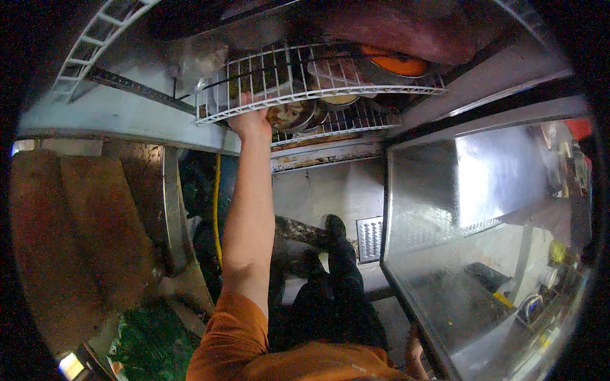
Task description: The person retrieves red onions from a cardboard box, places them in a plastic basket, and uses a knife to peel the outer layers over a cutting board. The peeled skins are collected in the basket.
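Note:
My left hand [252, 119] reaches inside an open fridge, beneath the front edge of a white wire shelf [324, 93]. It is beside a round metal bowl of food [290, 116], with its fingers partly behind the shelf wires; whether it grips anything is unclear. Next to that bowl is a container with pale yellow contents [339, 99]. On the upper shelf, to the right, sits a bowl of something bright orange [400, 64]. My right hand [414, 345] is low at the edge of the open glass door [419, 257], its fingers mostly hidden behind the door frame.
A second wire shelf [362, 124] lies lower in the fridge. A metal floor drain grate [370, 239] is near my feet. Brown cardboard [86, 228] and a green plastic bag [152, 340] stand at the left, near a yellow hose or cable [217, 209].

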